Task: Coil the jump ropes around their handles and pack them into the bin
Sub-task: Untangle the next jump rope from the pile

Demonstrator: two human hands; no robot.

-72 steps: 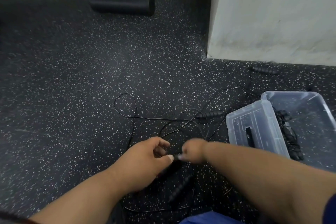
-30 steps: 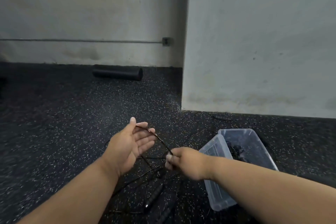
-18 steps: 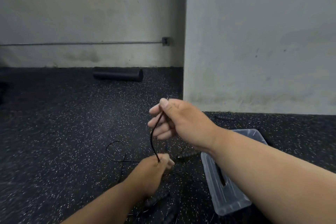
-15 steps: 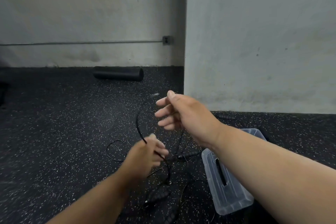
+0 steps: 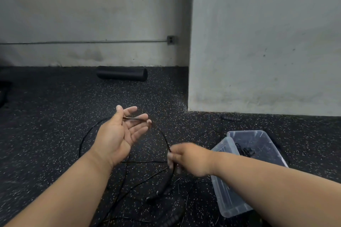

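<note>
Head view: the jump rope (image 5: 164, 139) arcs between my two hands, a thin black cord that is hard to follow against the speckled floor (image 5: 55, 116). My left hand (image 5: 118, 134) is up with palm showing, fingers straight and spread; the cord lies across them, passing between thumb and fingertips. My right hand (image 5: 188, 158) is lower, blurred, fingers curled tight around the cord, pinching it just below the arc. From that fist the cord drops to a ribbed black handle (image 5: 162, 192) lying on the floor below, its outline smeared. More cord loops on the floor behind and under my left wrist, tangled; I can't tell which strand belongs to which rope. Another ribbed handle (image 5: 172, 220) is cut off at the bottom edge. To the right sits the clear bin (image 5: 262, 135), with a dark bundle inside, partly hidden by my right forearm. Its clear lid (image 5: 228, 199) leans against the bin's near side. One more handle (image 5: 230, 117) lies by the wall. Far back, a black foam roller (image 5: 121, 73).
</note>
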